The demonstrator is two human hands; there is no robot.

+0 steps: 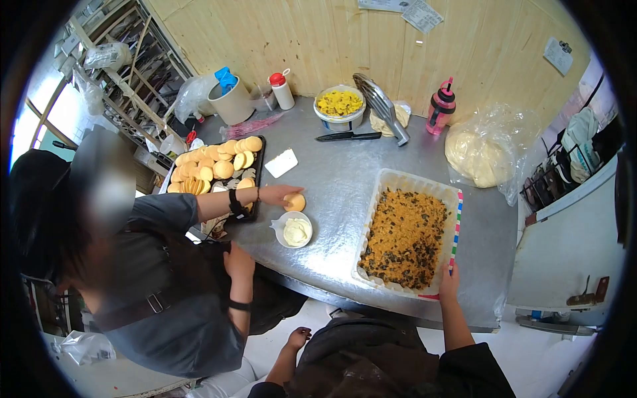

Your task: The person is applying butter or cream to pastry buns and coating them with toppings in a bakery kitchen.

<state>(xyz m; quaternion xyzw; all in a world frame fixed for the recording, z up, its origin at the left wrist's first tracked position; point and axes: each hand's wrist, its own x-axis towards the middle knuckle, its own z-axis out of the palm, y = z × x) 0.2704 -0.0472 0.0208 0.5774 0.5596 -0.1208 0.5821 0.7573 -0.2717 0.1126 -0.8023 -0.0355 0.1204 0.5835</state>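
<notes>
Right hand (449,274) grips the near right corner of the big white tray (388,182), fingers curled over its rim; the tray of crumbly orange filling sits on the right of the steel table (345,166). Left hand (298,337) hangs low by the body, loosely curled, off the table. On the left, a co-worker's hand (277,194) rests on a small bun (296,202) beside a bowl of cream (294,231).
</notes>
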